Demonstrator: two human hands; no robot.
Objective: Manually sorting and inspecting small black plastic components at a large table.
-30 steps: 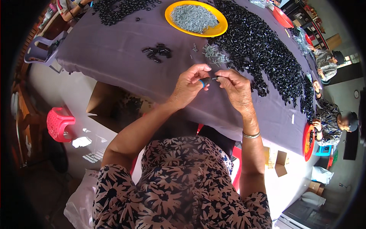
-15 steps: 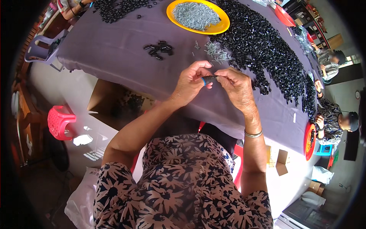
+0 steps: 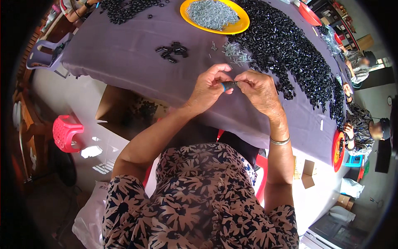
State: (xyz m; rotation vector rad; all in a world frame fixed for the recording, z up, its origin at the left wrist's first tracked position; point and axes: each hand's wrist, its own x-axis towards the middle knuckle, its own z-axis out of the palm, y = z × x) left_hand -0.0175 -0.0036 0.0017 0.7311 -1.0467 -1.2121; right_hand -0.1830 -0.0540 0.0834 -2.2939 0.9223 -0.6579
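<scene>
My left hand (image 3: 210,87) and my right hand (image 3: 259,89) meet above the near edge of a table under a purple cloth (image 3: 124,54). Between their fingertips they pinch a small black tube-shaped part (image 3: 229,85); a blue band shows on the left fingertip. A thin metal piece seems to sit at its right end, under my right fingers. A long heap of the same black parts (image 3: 290,45) lies just beyond my right hand. A few loose metal screws (image 3: 234,52) lie in front of the heap.
A yellow dish of metal screws (image 3: 215,14) stands at the far middle. A small cluster of black parts (image 3: 172,50) lies to the left, another pile (image 3: 128,6) at the far left. An open cardboard box (image 3: 132,110) sits under the table, with a pink stool (image 3: 66,130) left of it. Other people (image 3: 365,128) work on the right.
Both hands stay together on the small black part, fingers shifting slightly. The view has drifted a little; nothing was picked up or put down.
</scene>
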